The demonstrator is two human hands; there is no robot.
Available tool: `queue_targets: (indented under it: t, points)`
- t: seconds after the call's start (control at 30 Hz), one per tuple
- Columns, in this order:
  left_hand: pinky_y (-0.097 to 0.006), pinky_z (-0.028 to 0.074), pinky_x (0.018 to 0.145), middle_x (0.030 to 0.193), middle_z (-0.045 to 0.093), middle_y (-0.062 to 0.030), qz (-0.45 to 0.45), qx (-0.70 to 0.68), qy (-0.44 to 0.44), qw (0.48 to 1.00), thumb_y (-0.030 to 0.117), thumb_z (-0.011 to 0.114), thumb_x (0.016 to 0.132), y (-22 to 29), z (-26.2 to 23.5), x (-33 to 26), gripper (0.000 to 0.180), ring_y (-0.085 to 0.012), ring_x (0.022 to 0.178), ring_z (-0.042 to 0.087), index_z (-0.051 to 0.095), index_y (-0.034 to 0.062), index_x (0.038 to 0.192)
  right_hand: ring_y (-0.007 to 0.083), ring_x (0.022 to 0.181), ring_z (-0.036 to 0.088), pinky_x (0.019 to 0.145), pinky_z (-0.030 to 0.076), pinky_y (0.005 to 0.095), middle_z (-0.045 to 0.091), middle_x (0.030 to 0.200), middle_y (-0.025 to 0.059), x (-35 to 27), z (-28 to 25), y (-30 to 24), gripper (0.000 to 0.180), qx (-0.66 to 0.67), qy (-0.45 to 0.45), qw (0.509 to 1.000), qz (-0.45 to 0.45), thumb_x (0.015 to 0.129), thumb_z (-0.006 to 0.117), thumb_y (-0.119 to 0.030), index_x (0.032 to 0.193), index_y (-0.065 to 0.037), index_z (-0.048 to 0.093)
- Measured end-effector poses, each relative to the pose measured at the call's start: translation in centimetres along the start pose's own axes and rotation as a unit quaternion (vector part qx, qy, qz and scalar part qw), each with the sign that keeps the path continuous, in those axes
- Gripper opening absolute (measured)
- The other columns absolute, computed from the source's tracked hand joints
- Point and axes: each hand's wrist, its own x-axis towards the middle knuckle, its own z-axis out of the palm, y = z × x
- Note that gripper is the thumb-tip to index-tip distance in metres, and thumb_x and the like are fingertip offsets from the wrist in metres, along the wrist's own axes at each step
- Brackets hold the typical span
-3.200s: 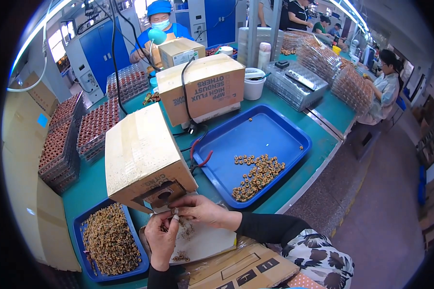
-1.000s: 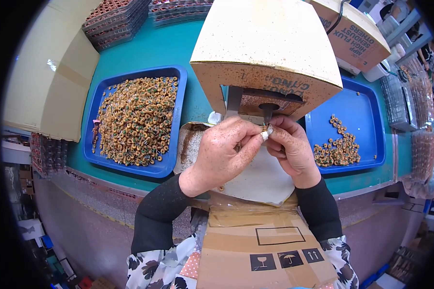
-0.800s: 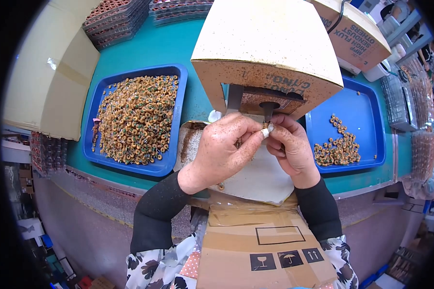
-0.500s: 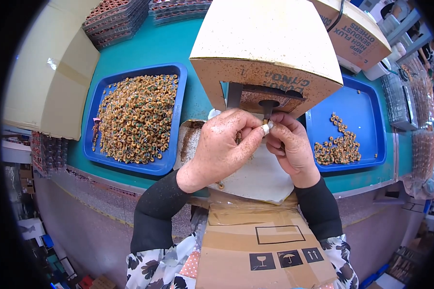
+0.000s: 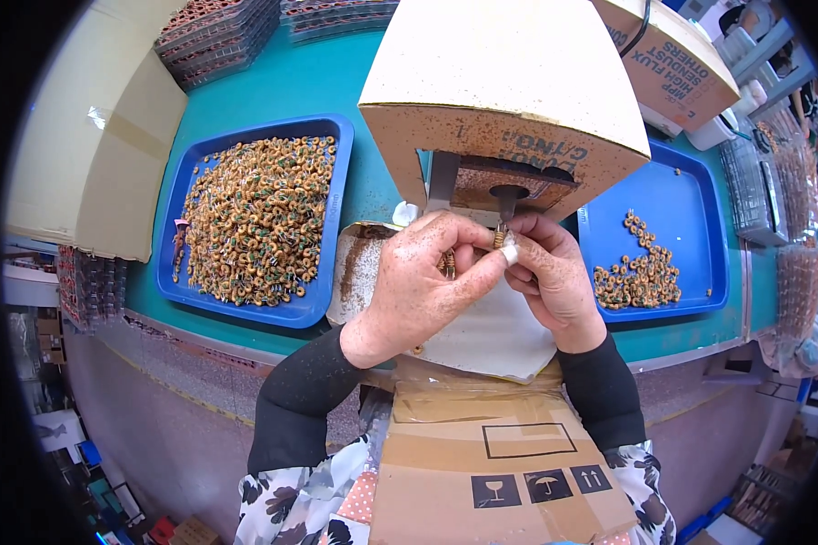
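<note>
Just below the dark metal spindle [image 5: 510, 202] in the opening of a cardboard hood [image 5: 518, 136], my two hands meet at a small copper-wound ring coil [image 5: 500, 238]. My left hand [image 5: 418, 286] pinches it between thumb and fingers, and more coils [image 5: 447, 263] are tucked in its curled fingers. From the other side, my right hand [image 5: 559, 282] grips the same coil with its fingertips. A white wrap [image 5: 510, 252] covers a thumb tip there. Whether the coil touches the spindle is hard to tell. Brown dust speckles both hands.
On the left a blue tray [image 5: 341, 173] holds a big heap of coils; a second blue tray [image 5: 709, 218] on the right has a smaller pile. A dusty white sheet [image 5: 491, 341] lies under my hands, and a cardboard box [image 5: 509, 409] stands before me. Stacked plastic trays [image 5: 218, 41] sit behind.
Both hands have shifted slightly, and the coil now sits a little lower, more apart from the spindle. The grip of both hands is kept.
</note>
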Motion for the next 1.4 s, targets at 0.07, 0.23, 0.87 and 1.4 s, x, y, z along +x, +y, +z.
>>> queue_targets:
  t: [0.07, 0.23, 0.87, 1.4]
  points:
    - [-0.027, 0.044, 0.053, 0.064, 0.054, -0.0034, -0.019, -0.005, -0.008, 1.000, 0.013, 0.073, 0.077, 0.0, -0.1, -0.1, 0.015, -0.0124, 0.058, 0.052, 0.063, 0.0018, 0.080, 0.0027, 0.054, 0.035, 0.044, 0.025, 0.0174, 0.052, 0.077, -0.0022, -0.1, 0.0, 0.1, 0.015, -0.004, 0.000, 1.000, 0.007, 0.089, 0.064, -0.011, 0.100, -0.004, 0.058]
    - [-0.025, 0.041, 0.051, 0.071, 0.054, 0.0008, -0.177, -0.221, -0.032, 0.958, 0.015, 0.070, 0.081, -1.9, 0.3, -0.2, 0.017, -0.0081, 0.057, 0.048, 0.063, 0.0020, 0.089, 0.0052, 0.062, 0.042, 0.048, 0.031, 0.0183, 0.055, 0.084, 0.0011, 0.3, -0.1, 0.6, 0.018, 0.052, -0.003, 0.998, 0.046, 0.090, 0.061, -0.010, 0.106, -0.003, 0.056]
    - [-0.030, 0.047, 0.057, 0.076, 0.056, -0.0059, 0.016, 0.031, -0.164, 0.986, 0.015, 0.074, 0.076, -2.4, 2.6, -1.8, 0.023, -0.0184, 0.065, 0.057, 0.065, 0.0083, 0.097, 0.0316, 0.121, 0.050, 0.101, 0.044, 0.0402, 0.054, 0.124, 0.0195, 0.7, -0.6, 1.6, 0.038, 0.134, -0.044, 0.988, 0.066, 0.101, 0.037, -0.025, 0.123, 0.004, 0.049]
    - [-0.023, 0.048, 0.067, 0.083, 0.064, -0.0017, -0.262, -0.181, -0.082, 0.944, 0.017, 0.065, 0.085, -2.1, -0.9, 0.4, 0.021, -0.0072, 0.074, 0.056, 0.064, -0.0024, 0.094, 0.0025, 0.056, 0.037, 0.045, 0.027, 0.0158, 0.063, 0.095, 0.0091, 0.2, -0.4, 0.5, 0.021, 0.031, -0.025, 0.997, 0.074, 0.092, 0.061, -0.015, 0.109, -0.003, 0.056]
